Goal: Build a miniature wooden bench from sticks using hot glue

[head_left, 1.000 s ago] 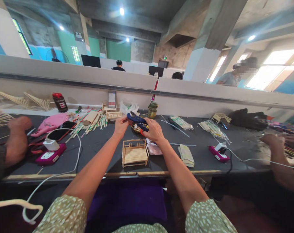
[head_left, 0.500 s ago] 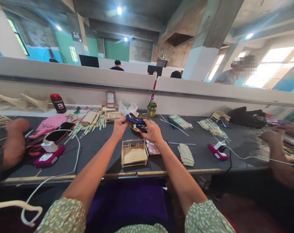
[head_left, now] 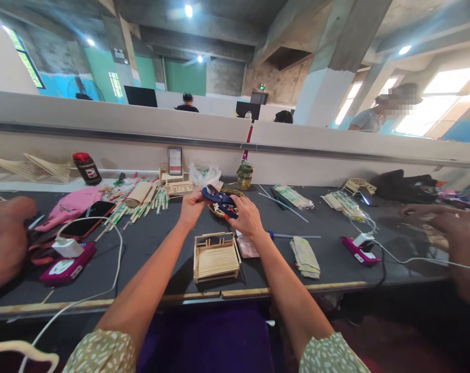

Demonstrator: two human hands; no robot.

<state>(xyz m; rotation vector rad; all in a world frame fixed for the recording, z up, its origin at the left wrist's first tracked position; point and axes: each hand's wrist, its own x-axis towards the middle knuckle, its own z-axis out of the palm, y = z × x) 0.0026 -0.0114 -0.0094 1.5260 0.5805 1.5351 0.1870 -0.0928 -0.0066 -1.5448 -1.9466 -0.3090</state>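
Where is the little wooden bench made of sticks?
In the head view, the small stick bench stands on the dark table near its front edge, just below the hands, with a folded cloth to its right.

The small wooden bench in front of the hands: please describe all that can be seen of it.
The small wooden bench looks made of pale thin sticks. It has a slatted seat, a low backrest rail at the far side and side rails. It stands upright on the dark table, near the front edge, untouched; both hands are beyond it.

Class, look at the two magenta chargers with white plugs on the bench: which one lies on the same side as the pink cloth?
The left magenta charger, beside the phone and just below the pink cloth. The other magenta charger lies far right, past the folded paper.
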